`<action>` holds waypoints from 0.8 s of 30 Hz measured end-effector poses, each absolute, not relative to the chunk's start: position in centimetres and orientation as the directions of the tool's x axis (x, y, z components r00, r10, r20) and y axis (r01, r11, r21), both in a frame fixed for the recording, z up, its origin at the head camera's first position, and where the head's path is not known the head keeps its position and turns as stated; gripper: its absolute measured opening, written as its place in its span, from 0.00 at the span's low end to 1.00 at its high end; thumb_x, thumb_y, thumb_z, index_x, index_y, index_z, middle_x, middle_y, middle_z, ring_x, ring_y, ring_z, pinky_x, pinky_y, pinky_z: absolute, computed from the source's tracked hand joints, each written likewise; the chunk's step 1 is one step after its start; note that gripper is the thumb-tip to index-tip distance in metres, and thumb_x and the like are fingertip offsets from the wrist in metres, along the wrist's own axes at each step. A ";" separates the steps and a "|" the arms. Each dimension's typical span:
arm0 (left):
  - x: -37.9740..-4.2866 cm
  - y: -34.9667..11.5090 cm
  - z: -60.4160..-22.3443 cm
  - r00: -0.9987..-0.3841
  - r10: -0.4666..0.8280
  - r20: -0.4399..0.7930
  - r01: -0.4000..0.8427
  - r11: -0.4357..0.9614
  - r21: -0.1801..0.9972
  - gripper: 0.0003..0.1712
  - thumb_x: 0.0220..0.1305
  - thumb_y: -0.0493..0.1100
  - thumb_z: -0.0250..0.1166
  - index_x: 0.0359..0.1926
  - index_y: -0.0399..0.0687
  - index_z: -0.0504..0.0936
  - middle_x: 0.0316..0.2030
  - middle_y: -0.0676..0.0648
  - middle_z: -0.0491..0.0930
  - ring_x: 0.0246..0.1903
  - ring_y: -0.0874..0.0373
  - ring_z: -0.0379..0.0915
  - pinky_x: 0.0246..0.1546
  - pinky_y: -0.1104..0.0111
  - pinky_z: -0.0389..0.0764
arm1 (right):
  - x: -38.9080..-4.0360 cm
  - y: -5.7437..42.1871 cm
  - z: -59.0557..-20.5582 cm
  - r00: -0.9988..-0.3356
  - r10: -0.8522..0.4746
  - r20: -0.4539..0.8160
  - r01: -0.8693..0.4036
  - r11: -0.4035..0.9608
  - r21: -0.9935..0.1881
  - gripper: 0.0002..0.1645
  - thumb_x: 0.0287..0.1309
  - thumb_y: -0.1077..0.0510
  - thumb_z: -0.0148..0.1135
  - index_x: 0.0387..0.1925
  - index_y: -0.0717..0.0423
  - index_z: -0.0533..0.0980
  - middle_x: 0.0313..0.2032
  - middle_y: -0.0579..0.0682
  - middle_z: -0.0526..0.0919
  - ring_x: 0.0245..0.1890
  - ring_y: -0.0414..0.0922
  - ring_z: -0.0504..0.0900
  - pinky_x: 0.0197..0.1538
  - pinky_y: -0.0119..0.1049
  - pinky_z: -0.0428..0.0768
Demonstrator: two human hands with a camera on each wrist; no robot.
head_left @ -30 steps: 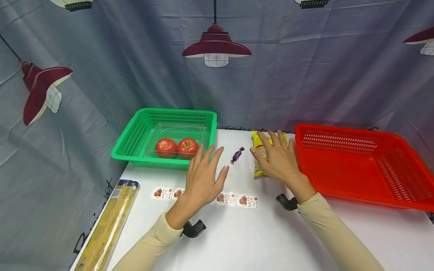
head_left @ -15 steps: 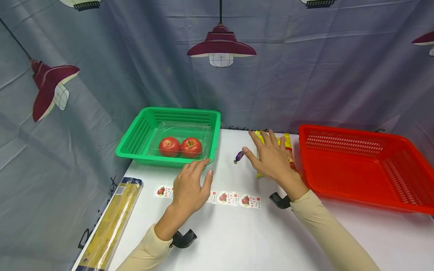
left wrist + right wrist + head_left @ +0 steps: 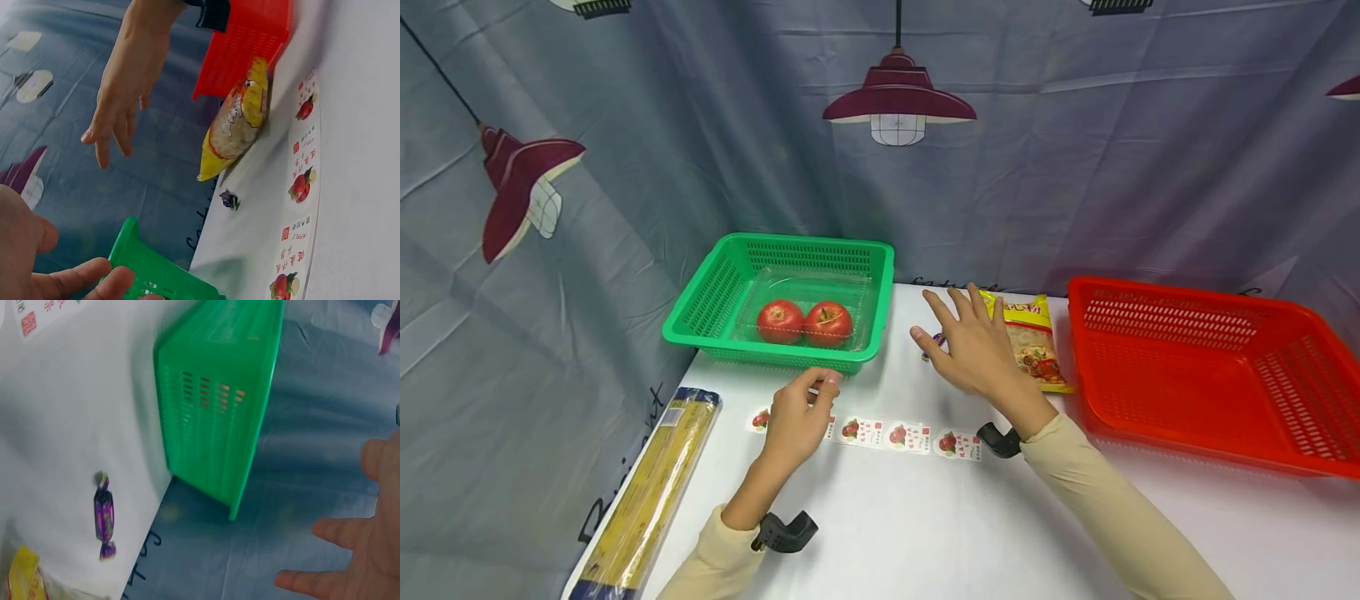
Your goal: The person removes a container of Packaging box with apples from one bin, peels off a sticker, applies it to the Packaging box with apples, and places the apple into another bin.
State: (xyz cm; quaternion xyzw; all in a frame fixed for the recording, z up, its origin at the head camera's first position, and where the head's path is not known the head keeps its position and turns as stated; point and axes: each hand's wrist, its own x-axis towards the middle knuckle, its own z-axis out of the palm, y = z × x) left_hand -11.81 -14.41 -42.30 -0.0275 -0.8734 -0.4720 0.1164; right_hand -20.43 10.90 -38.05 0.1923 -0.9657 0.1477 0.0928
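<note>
My left hand point(image 3: 797, 421) hovers over the left part of a strip of apple labels point(image 3: 910, 437), partly hiding it. Its fingers are loosely bent, with nothing visible between them. My right hand point(image 3: 977, 358), fingers spread, is raised above the table and holds nothing. It overlaps a yellow-topped food packet point(image 3: 1032, 342) in the head view. A purple-wrapped candy point(image 3: 104, 515) lies on the white table, mostly covered by the right hand from above. Behind the left hand, two red apples point(image 3: 780, 322) sit with a clear plastic container point(image 3: 842, 287) in a green basket point(image 3: 679, 333).
A red basket point(image 3: 1165, 367) stands at the right, its inside bare. Along the table's left edge lies a long clear-wrapped pack of yellow sticks point(image 3: 647, 492). A grey curtain point(image 3: 1022, 200) printed with lamps hangs behind the table.
Both hands have moved left. The left hand has also drawn back nearer the body, its fingers bending in. More of the yellow-topped packet shows, and the right hand now covers most of the candy.
</note>
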 end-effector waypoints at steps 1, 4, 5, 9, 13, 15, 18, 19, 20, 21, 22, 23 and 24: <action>-12.0 -14.5 -42.3 -0.978 -0.068 0.198 0.134 0.525 0.840 0.14 0.74 0.44 0.54 0.47 0.41 0.83 0.34 0.48 0.83 0.33 0.52 0.81 0.34 0.59 0.79 | -20.4 10.8 -38.1 -0.906 -0.350 0.240 -0.406 0.880 -0.248 0.45 0.66 0.24 0.35 0.75 0.43 0.58 0.71 0.62 0.58 0.73 0.64 0.44 0.67 0.67 0.33; -12.5 -14.9 -42.5 -0.991 -0.084 0.105 0.058 0.441 0.896 0.15 0.75 0.43 0.52 0.49 0.40 0.81 0.34 0.44 0.83 0.33 0.46 0.82 0.32 0.58 0.80 | -20.4 10.3 -38.2 -0.901 -0.361 0.241 -0.417 0.873 -0.254 0.45 0.66 0.24 0.34 0.75 0.43 0.58 0.71 0.62 0.58 0.74 0.64 0.43 0.66 0.67 0.32; -12.7 -15.0 -42.6 -0.993 -0.087 0.076 0.033 0.415 0.909 0.16 0.75 0.44 0.51 0.50 0.39 0.81 0.34 0.42 0.83 0.34 0.44 0.82 0.33 0.57 0.80 | -20.3 10.2 -38.2 -0.901 -0.363 0.238 -0.419 0.871 -0.257 0.45 0.66 0.24 0.34 0.75 0.43 0.58 0.71 0.62 0.58 0.74 0.63 0.42 0.66 0.67 0.32; -13.4 -15.5 -43.0 -0.994 -0.094 -0.046 -0.073 0.308 0.949 0.20 0.77 0.48 0.49 0.54 0.38 0.79 0.37 0.38 0.82 0.36 0.40 0.81 0.32 0.54 0.78 | -20.2 9.8 -38.3 -0.898 -0.373 0.232 -0.425 0.870 -0.249 0.45 0.66 0.24 0.34 0.75 0.42 0.59 0.71 0.61 0.59 0.74 0.63 0.42 0.67 0.66 0.32; -14.1 -15.9 -43.4 -0.988 -0.085 -0.130 -0.145 0.222 0.964 0.23 0.78 0.49 0.46 0.55 0.37 0.77 0.38 0.37 0.81 0.35 0.44 0.81 0.30 0.56 0.76 | -20.2 9.6 -38.4 -0.895 -0.382 0.229 -0.431 0.871 -0.234 0.45 0.66 0.24 0.34 0.75 0.42 0.59 0.71 0.61 0.60 0.74 0.62 0.42 0.67 0.65 0.32; -14.3 -15.9 -43.4 -0.986 -0.083 -0.146 -0.159 0.196 0.968 0.23 0.78 0.49 0.46 0.55 0.36 0.77 0.38 0.38 0.80 0.34 0.47 0.81 0.30 0.57 0.75 | -20.2 9.6 -38.5 -0.894 -0.388 0.226 -0.436 0.871 -0.228 0.45 0.66 0.24 0.34 0.75 0.42 0.59 0.71 0.61 0.60 0.74 0.62 0.42 0.67 0.65 0.32; -14.7 -15.9 -43.4 -0.985 -0.086 -0.149 -0.162 0.172 0.972 0.24 0.78 0.50 0.46 0.55 0.35 0.77 0.37 0.40 0.80 0.33 0.50 0.81 0.30 0.59 0.74 | -20.2 9.6 -38.5 -0.893 -0.393 0.222 -0.438 0.870 -0.224 0.45 0.66 0.23 0.33 0.75 0.42 0.59 0.71 0.61 0.60 0.74 0.62 0.42 0.67 0.65 0.32; -14.8 -15.9 -43.4 -0.985 -0.090 -0.149 -0.163 0.168 0.972 0.24 0.78 0.50 0.46 0.55 0.35 0.77 0.36 0.40 0.81 0.32 0.51 0.81 0.30 0.59 0.73 | -20.2 9.6 -38.5 -0.892 -0.393 0.222 -0.439 0.870 -0.224 0.45 0.66 0.23 0.32 0.75 0.42 0.58 0.71 0.61 0.60 0.74 0.62 0.42 0.67 0.65 0.33; -14.9 -15.8 -43.4 -0.984 -0.095 -0.150 -0.165 0.165 0.972 0.25 0.78 0.51 0.46 0.54 0.35 0.77 0.36 0.41 0.81 0.31 0.52 0.80 0.30 0.59 0.73 | -20.2 9.6 -38.5 -0.892 -0.394 0.222 -0.440 0.869 -0.224 0.46 0.66 0.23 0.32 0.75 0.42 0.58 0.71 0.61 0.60 0.74 0.62 0.43 0.67 0.66 0.33; -15.0 -15.8 -43.4 -0.983 -0.101 -0.154 -0.169 0.161 0.972 0.25 0.78 0.51 0.45 0.54 0.34 0.77 0.35 0.41 0.81 0.31 0.52 0.80 0.30 0.59 0.73 | -20.1 9.6 -38.5 -0.892 -0.395 0.222 -0.441 0.869 -0.225 0.46 0.66 0.23 0.32 0.75 0.42 0.58 0.71 0.61 0.60 0.74 0.62 0.43 0.67 0.66 0.33; -15.1 -15.7 -43.4 -0.982 -0.107 -0.159 -0.174 0.158 0.972 0.26 0.78 0.52 0.45 0.54 0.34 0.77 0.35 0.42 0.81 0.30 0.53 0.80 0.31 0.59 0.73 | -20.2 9.6 -38.5 -0.890 -0.396 0.225 -0.443 0.868 -0.225 0.45 0.66 0.23 0.32 0.75 0.42 0.58 0.70 0.61 0.61 0.74 0.62 0.43 0.67 0.66 0.34; -15.2 -15.7 -43.5 -0.980 -0.115 -0.164 -0.181 0.155 0.971 0.26 0.78 0.52 0.45 0.54 0.34 0.77 0.34 0.43 0.81 0.30 0.54 0.80 0.31 0.59 0.72 | -20.1 9.5 -38.6 -0.889 -0.397 0.227 -0.445 0.867 -0.223 0.45 0.66 0.23 0.32 0.75 0.42 0.58 0.70 0.61 0.61 0.74 0.63 0.44 0.67 0.66 0.34; -15.3 -15.7 -43.6 -0.978 -0.123 -0.169 -0.187 0.150 0.971 0.27 0.78 0.53 0.45 0.53 0.33 0.77 0.34 0.43 0.82 0.29 0.55 0.80 0.30 0.59 0.72 | -20.1 9.5 -38.6 -0.888 -0.399 0.229 -0.446 0.867 -0.221 0.45 0.66 0.24 0.32 0.75 0.42 0.59 0.70 0.61 0.61 0.74 0.63 0.44 0.67 0.67 0.35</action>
